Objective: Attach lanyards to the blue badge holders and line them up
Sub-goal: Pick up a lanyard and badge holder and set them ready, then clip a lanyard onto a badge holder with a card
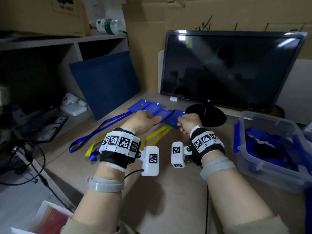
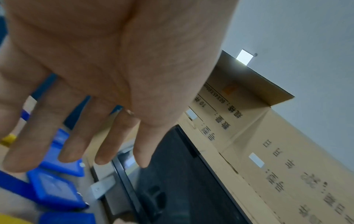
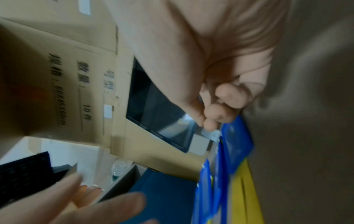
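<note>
So the desk (image 1: 177,191) has four blue badge holders (image 1: 152,108) running in a row from far-left toward the monitor's stand (image 1: 205,115), each with its long axis pointing away from the person and a bit to the right. Blue and yellow lanyards (image 1: 94,132) trail back off them toward the near-left. The last holder in the row, the fourth holder (image 1: 175,121), sits right in front of the right hand (image 1: 189,123), so that's the nearer hand for squaring it up. The right hand is curled up tight beside its right edge; I think it's pinching something small, maybe the clip, but the wrist view is too blurry to call. The left hand (image 1: 143,120) is flat, fingers straight out over the third holder (image 1: 164,114), holding nothing.
</note>
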Available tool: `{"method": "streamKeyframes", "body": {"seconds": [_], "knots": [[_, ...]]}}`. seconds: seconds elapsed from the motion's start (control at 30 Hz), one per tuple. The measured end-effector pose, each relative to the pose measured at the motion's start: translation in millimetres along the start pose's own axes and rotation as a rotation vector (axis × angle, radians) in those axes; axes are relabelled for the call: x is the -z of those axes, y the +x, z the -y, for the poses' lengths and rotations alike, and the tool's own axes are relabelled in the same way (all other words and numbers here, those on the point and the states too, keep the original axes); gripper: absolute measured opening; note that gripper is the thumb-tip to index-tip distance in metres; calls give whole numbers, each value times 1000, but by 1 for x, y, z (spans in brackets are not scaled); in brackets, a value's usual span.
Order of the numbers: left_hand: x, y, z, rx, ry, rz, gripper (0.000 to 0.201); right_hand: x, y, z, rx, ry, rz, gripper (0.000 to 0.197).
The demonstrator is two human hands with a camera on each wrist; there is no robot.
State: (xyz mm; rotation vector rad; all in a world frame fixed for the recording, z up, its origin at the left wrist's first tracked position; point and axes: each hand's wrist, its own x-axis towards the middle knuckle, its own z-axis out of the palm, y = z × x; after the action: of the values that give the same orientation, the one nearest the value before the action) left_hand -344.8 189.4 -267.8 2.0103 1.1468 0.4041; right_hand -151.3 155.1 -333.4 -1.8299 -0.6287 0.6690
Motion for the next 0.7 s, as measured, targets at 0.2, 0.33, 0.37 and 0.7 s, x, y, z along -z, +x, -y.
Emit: {"method": "streamKeyframes", "body": {"seconds": [0.2, 0.33, 0.37, 0.7], "knots": [[-59, 14, -72, -167, -103, 72, 35, 88, -46, 40, 196, -23, -3, 21], [-103, 7, -128, -264, -168, 163, 24, 170, -82, 47, 223, -44, -87, 17], [-116, 3, -142, -290, -183, 189, 24, 191, -89, 44, 219, -49, -126, 18], [-247, -52, -240, -458, -234, 483, 27, 367, -134, -67, -141, -379, -449, 21]]}}
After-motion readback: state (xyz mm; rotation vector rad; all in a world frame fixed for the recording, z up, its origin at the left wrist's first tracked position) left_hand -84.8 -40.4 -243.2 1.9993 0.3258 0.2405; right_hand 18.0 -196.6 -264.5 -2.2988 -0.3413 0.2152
